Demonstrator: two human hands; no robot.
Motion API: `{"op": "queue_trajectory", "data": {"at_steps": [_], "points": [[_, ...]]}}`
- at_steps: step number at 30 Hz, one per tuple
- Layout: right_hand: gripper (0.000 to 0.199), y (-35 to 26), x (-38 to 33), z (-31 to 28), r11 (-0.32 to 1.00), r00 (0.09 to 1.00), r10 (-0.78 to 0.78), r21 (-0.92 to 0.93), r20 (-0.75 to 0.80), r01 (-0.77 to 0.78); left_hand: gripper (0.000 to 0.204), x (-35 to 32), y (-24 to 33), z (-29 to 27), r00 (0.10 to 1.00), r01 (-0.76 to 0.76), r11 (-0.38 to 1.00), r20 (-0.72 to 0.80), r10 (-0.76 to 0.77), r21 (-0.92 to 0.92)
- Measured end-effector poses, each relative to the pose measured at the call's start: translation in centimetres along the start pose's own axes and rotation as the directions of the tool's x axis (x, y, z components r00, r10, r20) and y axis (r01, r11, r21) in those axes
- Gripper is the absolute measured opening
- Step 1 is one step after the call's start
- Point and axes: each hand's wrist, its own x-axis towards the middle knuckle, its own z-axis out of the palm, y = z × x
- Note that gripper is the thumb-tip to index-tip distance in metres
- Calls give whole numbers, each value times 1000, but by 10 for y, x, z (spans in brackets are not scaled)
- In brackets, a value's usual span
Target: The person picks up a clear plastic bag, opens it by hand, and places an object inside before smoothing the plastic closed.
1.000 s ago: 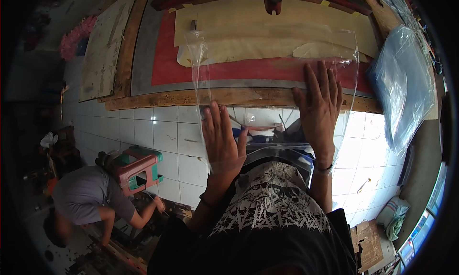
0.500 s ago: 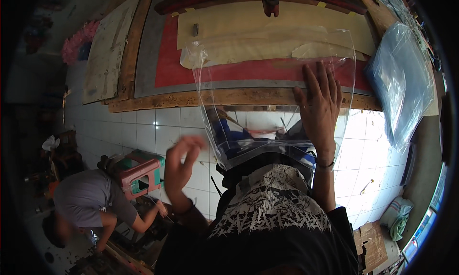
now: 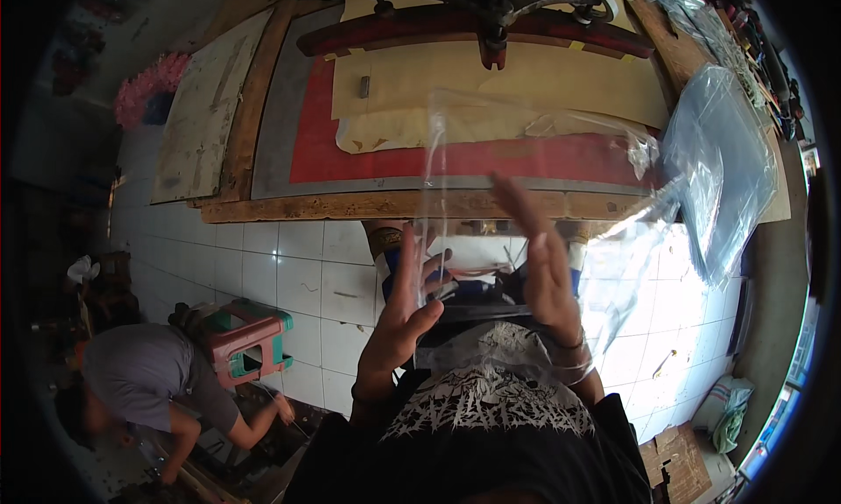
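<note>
A clear plastic sheet (image 3: pixel 469 167), perhaps a bag, spreads over the near edge of the table and hangs toward my lap. At its left edge is my left hand (image 3: pixel 399 324), fingers apart and thumb pointing right. My right hand (image 3: pixel 547 276) is over the sheet's middle, fingers stretched forward and slightly blurred. Neither hand is closed on the plastic; whether the palms touch it I cannot tell. Beyond the sheet lie a yellowish paper sheet (image 3: pixel 403 75) with a torn near edge and a red surface (image 3: pixel 315 158).
A dark red bar on a metal frame (image 3: pixel 420 27) spans the table's far side. Stacked clear plastic (image 3: pixel 723 171) lies at the right. A wooden edge (image 3: pixel 298 208) borders the table. At lower left, another person (image 3: pixel 149 373) bends beside a pink and green stool (image 3: pixel 250 342).
My right hand has lifted off the table edge and drawn back to the left. My left hand has come right, to the sheet. The plastic has shifted right, its right part now flaring out.
</note>
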Motion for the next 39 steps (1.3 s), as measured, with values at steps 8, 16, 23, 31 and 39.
{"op": "queue_trajectory", "data": {"at_steps": [8,16,23,31,39], "points": [[47,-12,29,41,966,980,-50,-239,193,96,92,-4,6,22,997,42,965,-48,-56,-257],[46,3,38,32,985,997,39,-173,65,-28,87,-2,-12,12,995,98,911,45,-88,-401],[43,6,50,24,989,997,-28,-145,-71,17,87,-6,-20,14,982,181,953,102,-161,-242],[31,15,9,27,976,978,176,113,114,-188,95,-6,-24,18,962,228,933,-81,-259,-279],[34,16,16,7,969,981,144,220,-130,-113,80,8,-73,1,951,158,860,-160,-265,-486]]}}
